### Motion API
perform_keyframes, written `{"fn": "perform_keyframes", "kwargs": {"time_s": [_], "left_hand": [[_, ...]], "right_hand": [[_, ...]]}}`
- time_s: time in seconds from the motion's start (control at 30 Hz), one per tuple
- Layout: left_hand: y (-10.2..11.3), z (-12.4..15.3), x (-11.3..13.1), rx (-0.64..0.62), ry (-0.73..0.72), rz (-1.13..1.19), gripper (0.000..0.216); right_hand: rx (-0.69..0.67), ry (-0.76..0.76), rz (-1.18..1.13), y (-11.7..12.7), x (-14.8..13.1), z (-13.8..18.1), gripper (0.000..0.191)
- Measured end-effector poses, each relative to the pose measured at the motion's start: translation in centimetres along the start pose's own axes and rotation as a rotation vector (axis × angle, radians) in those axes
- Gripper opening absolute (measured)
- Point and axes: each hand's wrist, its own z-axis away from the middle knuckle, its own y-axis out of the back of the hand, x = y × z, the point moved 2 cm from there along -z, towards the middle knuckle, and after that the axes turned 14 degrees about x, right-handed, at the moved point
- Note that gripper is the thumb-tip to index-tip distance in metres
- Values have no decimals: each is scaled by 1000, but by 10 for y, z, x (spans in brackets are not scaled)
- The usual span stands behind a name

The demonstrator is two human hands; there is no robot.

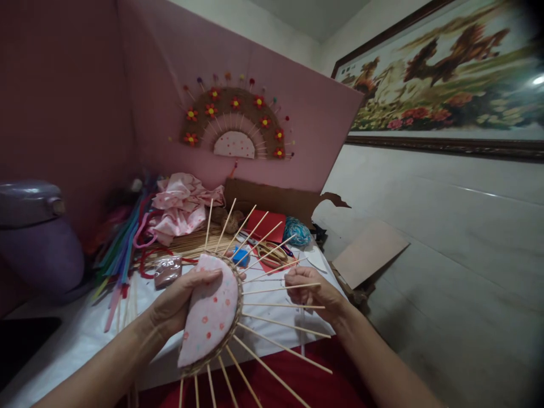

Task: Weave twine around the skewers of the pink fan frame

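My left hand (178, 303) grips a pink half-round pad with red dots (210, 314), thumb across its upper edge. Thin wooden sticks (272, 309) fan out from the pad's woven rim in all directions. My right hand (312, 292) is closed among the sticks on the right side, fingers pinched at one or two of them. What else it holds, if anything, is too thin to make out. The piece is held above a white table (80, 334) and a red cloth (297, 379).
A finished fan with red flowers (233, 127) hangs on the pink board. On the table lie pink cloth (182, 209), coloured pipe cleaners (121, 243), a red card (266, 224), blue yarn (297, 231), scissors (272, 252). A purple container (36, 232) stands at left, cardboard (369, 252) at right.
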Motion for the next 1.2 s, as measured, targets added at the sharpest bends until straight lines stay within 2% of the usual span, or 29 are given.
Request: {"fn": "perform_keyframes", "kwargs": {"time_s": [0.13, 0.23, 0.3, 0.5, 0.53, 0.6, 0.7, 0.8, 0.97, 1.03, 1.07, 1.13, 1.2], "left_hand": [[0, -1, -2, -29, 3, 3, 4], [0, 0, -3, -34, 4, -10, 4], [-1, 2, -2, -38, 1, -22, 5], [-5, 7, -1, -49, 0, -55, 7], [-5, 7, -1, -50, 5, -58, 7], [-3, 7, -2, -55, 11, -57, 6], [-2, 8, -2, -81, 23, -37, 5], [-3, 9, -2, -140, 46, -25, 4], [-7, 9, -2, -216, 43, -18, 7], [-8, 9, -2, -200, 38, -32, 7], [-8, 9, -3, -182, 34, -37, 7], [-7, 9, -3, -128, 21, -46, 4], [-5, 9, -3, -67, 2, -56, 5]], "right_hand": [[-125, -25, -51, 2, -11, 5, 19], [-236, -44, 35, 4, -18, 9, 18], [-247, -22, 130, 4, -24, 14, 18], [-64, 256, 568, 0, -43, 42, 16], [-56, 259, 592, 0, -45, 46, 16], [-82, 186, 534, -1, -44, 52, 16], [-95, 46, 305, -4, -40, 59, 17], [7, 38, 198, -5, -35, 66, 17], [162, 84, 181, -3, -26, 77, 13], [235, 207, 297, -2, -20, 81, 14], [283, 329, 396, -2, -17, 83, 13], [405, 709, 663, -4, -14, 92, 8], [530, 1142, 965, -10, -12, 105, 16]]}}
